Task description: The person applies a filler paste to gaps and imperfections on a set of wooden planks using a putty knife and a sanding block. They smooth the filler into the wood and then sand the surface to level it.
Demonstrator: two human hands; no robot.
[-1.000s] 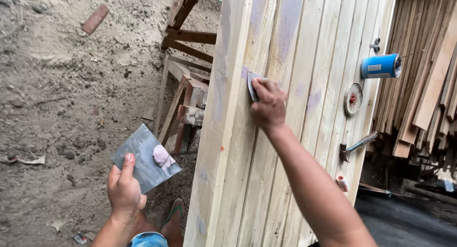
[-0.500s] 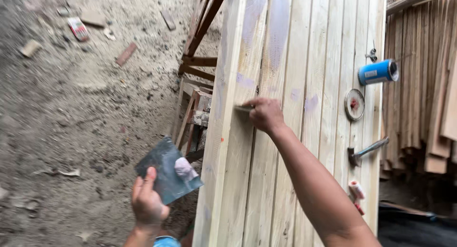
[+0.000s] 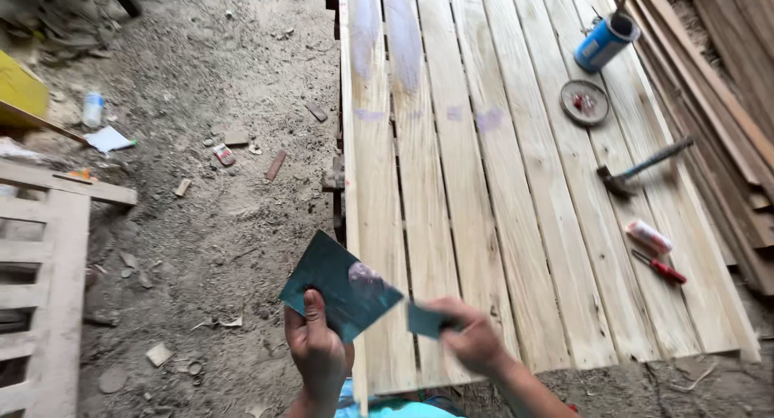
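- We see our left hand (image 3: 317, 349) closed around the lower corner of a dark square plate (image 3: 340, 295), thumb pressed on its face; a pale blob of putty (image 3: 364, 279) sits on the plate's upper side.
- Our right hand (image 3: 472, 337) is pinched shut on a small dark scraper (image 3: 425, 320), blurred, whose blade points left and sits just beside the plate's right corner; we cannot tell whether they touch.
- Both hands hover at the near end of the plank panel (image 3: 516, 224), over its left 2 boards.
- The panel's left edge runs straight up the view, with dirt floor (image 3: 210, 224) dropping away beside it; the plate overhangs that edge.
- The panel's near edge ends just beyond our right wrist, and the middle boards lie bare, giving open room ahead of the hands.
- Purple-grey filler patches (image 3: 387, 31) mark the far ends of the left boards.
- Along the right boards lie a blue can (image 3: 605, 41), a round lid (image 3: 584, 102), a hammer (image 3: 641, 166), a small tube (image 3: 649, 236) and a red-handled screwdriver (image 3: 659, 266), all well apart from the hands.
- Stacked timber strips (image 3: 726, 103) crowd the right edge.
- On the left, a pale slatted frame (image 3: 40, 289) lies on the floor, with scraps strewn between.
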